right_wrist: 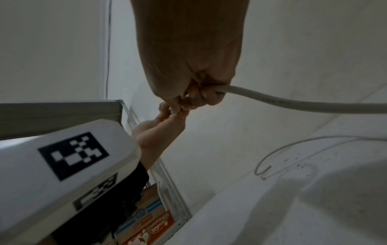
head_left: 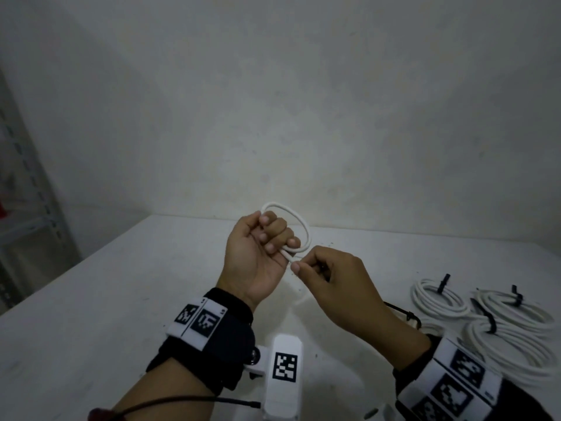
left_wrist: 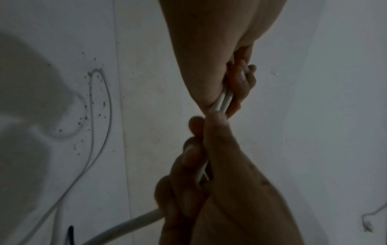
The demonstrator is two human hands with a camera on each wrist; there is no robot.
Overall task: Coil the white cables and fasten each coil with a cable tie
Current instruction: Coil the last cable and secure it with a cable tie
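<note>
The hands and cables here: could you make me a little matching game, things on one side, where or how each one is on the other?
Things:
1. left hand
2. right hand
3. tied coils
4. cable loop

States:
A. lying on the table at the right, each with a black cable tie
B. pinches the cable close to the other hand
C. standing up above the fist
D. fingers curled round the loop's gathered strands

Pairs: 1-D, 2-B, 3-A, 4-C
</note>
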